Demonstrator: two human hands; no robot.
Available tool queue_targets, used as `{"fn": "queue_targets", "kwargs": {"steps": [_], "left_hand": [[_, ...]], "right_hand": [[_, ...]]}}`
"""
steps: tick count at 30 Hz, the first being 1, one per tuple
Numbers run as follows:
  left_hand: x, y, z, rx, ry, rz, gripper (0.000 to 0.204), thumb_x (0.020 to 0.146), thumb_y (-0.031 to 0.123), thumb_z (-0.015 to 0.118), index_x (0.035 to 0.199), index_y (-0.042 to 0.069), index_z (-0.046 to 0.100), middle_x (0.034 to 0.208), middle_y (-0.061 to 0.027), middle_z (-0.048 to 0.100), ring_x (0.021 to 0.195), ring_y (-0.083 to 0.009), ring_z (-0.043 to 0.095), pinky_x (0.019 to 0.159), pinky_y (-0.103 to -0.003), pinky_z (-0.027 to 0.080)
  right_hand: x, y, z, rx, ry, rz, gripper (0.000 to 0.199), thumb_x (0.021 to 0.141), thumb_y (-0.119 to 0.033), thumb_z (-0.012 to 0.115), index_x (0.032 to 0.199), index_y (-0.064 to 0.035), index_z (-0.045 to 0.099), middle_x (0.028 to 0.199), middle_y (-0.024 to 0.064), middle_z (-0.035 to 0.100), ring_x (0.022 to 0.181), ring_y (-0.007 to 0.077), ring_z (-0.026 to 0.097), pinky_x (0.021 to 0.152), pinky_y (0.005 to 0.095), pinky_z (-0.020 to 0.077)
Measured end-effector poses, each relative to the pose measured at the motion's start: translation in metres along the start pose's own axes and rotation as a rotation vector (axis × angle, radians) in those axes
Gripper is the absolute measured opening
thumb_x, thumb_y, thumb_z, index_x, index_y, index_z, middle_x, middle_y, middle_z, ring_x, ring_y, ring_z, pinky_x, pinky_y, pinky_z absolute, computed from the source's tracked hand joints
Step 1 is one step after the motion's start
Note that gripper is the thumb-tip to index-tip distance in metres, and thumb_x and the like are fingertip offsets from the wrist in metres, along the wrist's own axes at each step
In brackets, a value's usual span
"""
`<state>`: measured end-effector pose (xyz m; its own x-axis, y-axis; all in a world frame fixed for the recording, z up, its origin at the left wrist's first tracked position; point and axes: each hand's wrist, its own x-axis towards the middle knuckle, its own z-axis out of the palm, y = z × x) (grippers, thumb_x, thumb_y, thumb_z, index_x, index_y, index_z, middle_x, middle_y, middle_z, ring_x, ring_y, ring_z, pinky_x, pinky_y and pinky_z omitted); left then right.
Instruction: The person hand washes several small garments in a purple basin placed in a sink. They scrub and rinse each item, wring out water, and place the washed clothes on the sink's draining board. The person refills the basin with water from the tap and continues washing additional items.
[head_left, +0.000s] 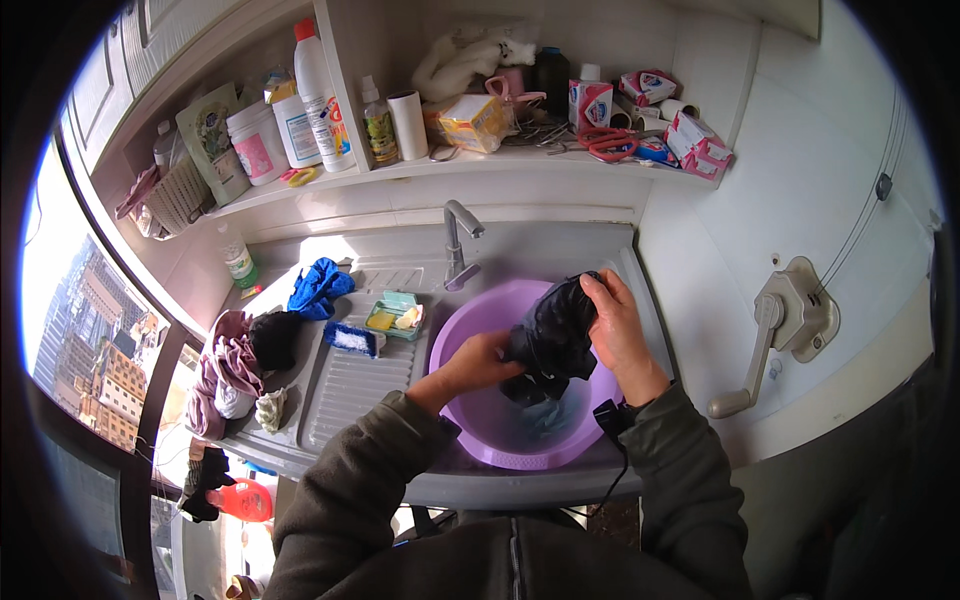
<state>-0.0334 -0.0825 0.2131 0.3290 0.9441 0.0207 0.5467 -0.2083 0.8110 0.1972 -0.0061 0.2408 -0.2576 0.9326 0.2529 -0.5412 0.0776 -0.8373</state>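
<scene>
Head view: I see a black cloth held over a purple tub of water. The left hand grips its left side. The right hand grips its top right, a bit higher up. Both arms are bent, in dark sleeves. Around the tub is a gray counter with a blue rag and a brush. Behind are a tap and a full shelf. Buildings show outside.

A black cloth is standing out against a purple basin by the right edge of a grey counter. Near its left edge, pink clothing is contrasting with a bright blue rag. A brush is pairing blue with white. Both sleeves are showing dark olive.
</scene>
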Motion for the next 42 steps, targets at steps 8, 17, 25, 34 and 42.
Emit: {"fn": "queue_targets", "kwargs": {"steps": [8, 17, 25, 34, 42], "left_hand": [[0.073, -0.071, 0.028, -0.606, 0.384, -0.235, 0.040, 0.092, 0.035, 0.056, 0.110, 0.000, 0.065, 0.100, -0.0231, 0.067, 0.093, -0.0406, 0.064, 0.082, -0.044, 0.050], [0.062, -0.128, 0.109, -0.965, 0.398, -0.625, 0.035, 0.101, 0.032, 0.055, 0.108, 0.000, 0.067, 0.099, -0.0139, 0.069, 0.089, -0.0253, 0.065, 0.077, -0.041, 0.051], [0.055, -0.116, 0.089, -1.059, 0.288, -0.600, 0.036, 0.101, 0.031, 0.059, 0.111, -0.001, 0.070, 0.098, -0.0109, 0.069, 0.090, -0.0220, 0.065, 0.078, -0.037, 0.051], [0.036, -0.072, 0.037, -1.023, -0.231, -0.454, 0.034, 0.102, 0.026, 0.057, 0.123, 0.001, 0.066, 0.110, -0.0069, 0.070, 0.095, -0.0167, 0.067, 0.083, -0.035, 0.055], [0.024, -0.047, 0.020, -0.438, -0.503, -0.434, 0.051, 0.099, 0.048, 0.062, 0.127, 0.005, 0.069, 0.099, -0.0026, 0.067, 0.086, -0.0133, 0.062, 0.073, -0.031, 0.051]], "right_hand": [[-0.021, 0.046, 0.028, -0.829, 0.187, -0.217, 0.025, 0.101, -0.023, 0.068, 0.090, -0.0064, 0.052, 0.086, 0.0060, 0.059, 0.077, 0.0208, 0.056, 0.067, 0.0352, 0.0457], [-0.010, 0.146, 0.027, -1.292, 0.239, -0.228, 0.031, 0.105, -0.030, 0.057, 0.090, -0.0032, 0.052, 0.079, 0.0213, 0.064, 0.072, 0.0449, 0.063, 0.062, 0.0547, 0.0481], [-0.018, 0.167, 0.032, -1.181, 0.208, -0.290, 0.031, 0.106, -0.029, 0.056, 0.089, -0.0035, 0.050, 0.069, 0.0208, 0.060, 0.063, 0.0446, 0.058, 0.057, 0.0520, 0.0460], [0.004, 0.121, 0.009, -0.882, 0.345, -0.203, 0.032, 0.105, -0.027, 0.062, 0.091, -0.0017, 0.049, 0.070, 0.0097, 0.054, 0.063, 0.0182, 0.047, 0.061, 0.0356, 0.0451], [0.002, 0.083, 0.017, -0.772, 0.248, -0.095, 0.033, 0.100, -0.028, 0.071, 0.090, -0.0023, 0.053, 0.072, 0.0049, 0.058, 0.067, 0.0139, 0.051, 0.062, 0.0325, 0.0466]]}}
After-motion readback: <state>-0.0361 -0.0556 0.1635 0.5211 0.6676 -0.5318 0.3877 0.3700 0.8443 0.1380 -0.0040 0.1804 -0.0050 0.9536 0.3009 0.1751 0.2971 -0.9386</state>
